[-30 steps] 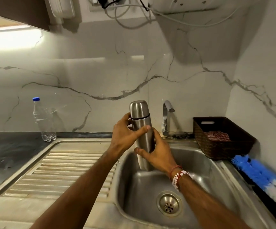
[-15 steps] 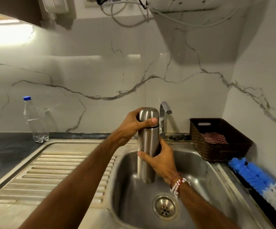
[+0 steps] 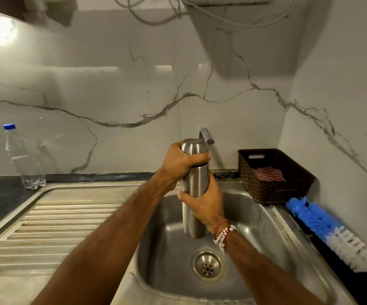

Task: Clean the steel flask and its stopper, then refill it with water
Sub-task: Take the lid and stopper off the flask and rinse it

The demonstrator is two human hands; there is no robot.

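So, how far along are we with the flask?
Nothing looks done yet. In hand: the flask is upright over the sink, right hand round its body, left hand gripping the cap, which is on. Left: opening it, washing flask and stopper, refilling. The tap shows no water; the brush lies untouched.

The tap (image 3: 206,137) stands just behind the flask (image 3: 196,180), the basket (image 3: 272,192) right of it; the drainboard (image 3: 68,221) side lies open.

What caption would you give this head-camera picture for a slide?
Over the sink, the left hand grips the cap of the steel flask while the right hand holds its body.
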